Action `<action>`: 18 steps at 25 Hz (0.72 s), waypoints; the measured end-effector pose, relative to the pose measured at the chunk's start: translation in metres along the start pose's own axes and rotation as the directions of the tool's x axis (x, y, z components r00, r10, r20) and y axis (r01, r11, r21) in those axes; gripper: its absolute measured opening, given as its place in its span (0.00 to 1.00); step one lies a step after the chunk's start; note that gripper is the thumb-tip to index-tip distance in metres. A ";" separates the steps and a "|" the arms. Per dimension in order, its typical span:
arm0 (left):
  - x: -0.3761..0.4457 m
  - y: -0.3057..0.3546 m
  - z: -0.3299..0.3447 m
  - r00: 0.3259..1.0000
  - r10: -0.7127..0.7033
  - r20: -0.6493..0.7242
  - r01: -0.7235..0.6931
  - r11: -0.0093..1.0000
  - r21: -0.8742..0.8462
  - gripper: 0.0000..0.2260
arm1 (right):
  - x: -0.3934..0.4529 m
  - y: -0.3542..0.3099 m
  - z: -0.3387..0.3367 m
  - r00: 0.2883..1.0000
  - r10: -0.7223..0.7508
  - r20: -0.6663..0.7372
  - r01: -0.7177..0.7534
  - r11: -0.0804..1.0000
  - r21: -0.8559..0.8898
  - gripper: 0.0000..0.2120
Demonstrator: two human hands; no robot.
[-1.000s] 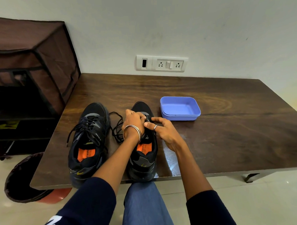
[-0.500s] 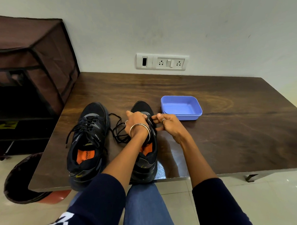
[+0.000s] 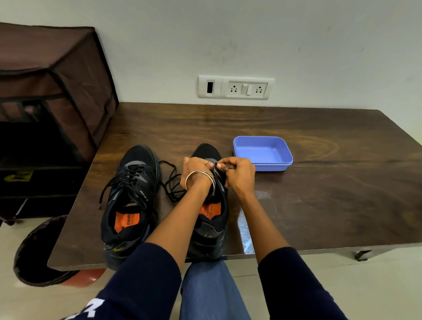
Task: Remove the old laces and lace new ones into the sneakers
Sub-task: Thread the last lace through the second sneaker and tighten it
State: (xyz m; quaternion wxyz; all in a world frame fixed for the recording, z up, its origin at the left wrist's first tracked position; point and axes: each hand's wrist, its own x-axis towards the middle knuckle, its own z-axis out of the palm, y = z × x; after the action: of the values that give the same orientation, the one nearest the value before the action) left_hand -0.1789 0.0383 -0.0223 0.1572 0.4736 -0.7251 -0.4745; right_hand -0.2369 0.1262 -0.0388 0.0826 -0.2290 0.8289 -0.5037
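While the left hand (image 3: pixel 196 169) grips the right sneaker (image 3: pixel 211 208), the right hand (image 3: pixel 237 174) pinches its lace. Loose black lace (image 3: pixel 171 183) lies on the counter (image 3: pixel 327 191).

Two sneakers sit side by side at the near edge of the surface (image 3: pixel 328 203), toes toward the wall. The left sneaker (image 3: pixel 132 199) lies left of the right sneaker (image 3: pixel 211 222), a loose lace (image 3: pixel 171 183) on the surface between them. The tub (image 3: pixel 263 154) sits just right of the right sneaker's toe. Both hands, left hand (image 3: pixel 194 169) and right hand (image 3: pixel 238 174), meet over that shoe. A bin (image 3: pixel 40 254) stands on the floor, left, below the surface's corner.
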 end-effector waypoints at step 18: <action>-0.020 -0.019 -0.025 0.984 0.177 0.014 -0.177 0.983 0.050 0.11 | -0.004 -0.048 -0.035 0.980 0.199 -0.021 -0.178 0.913 0.366 0.08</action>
State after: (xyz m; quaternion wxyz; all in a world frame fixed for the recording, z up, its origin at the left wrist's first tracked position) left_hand -0.1416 0.0397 -0.0209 0.1830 0.4089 -0.7770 -0.4422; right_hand -0.2322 0.1377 0.0194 0.1474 -0.1142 0.7419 -0.6440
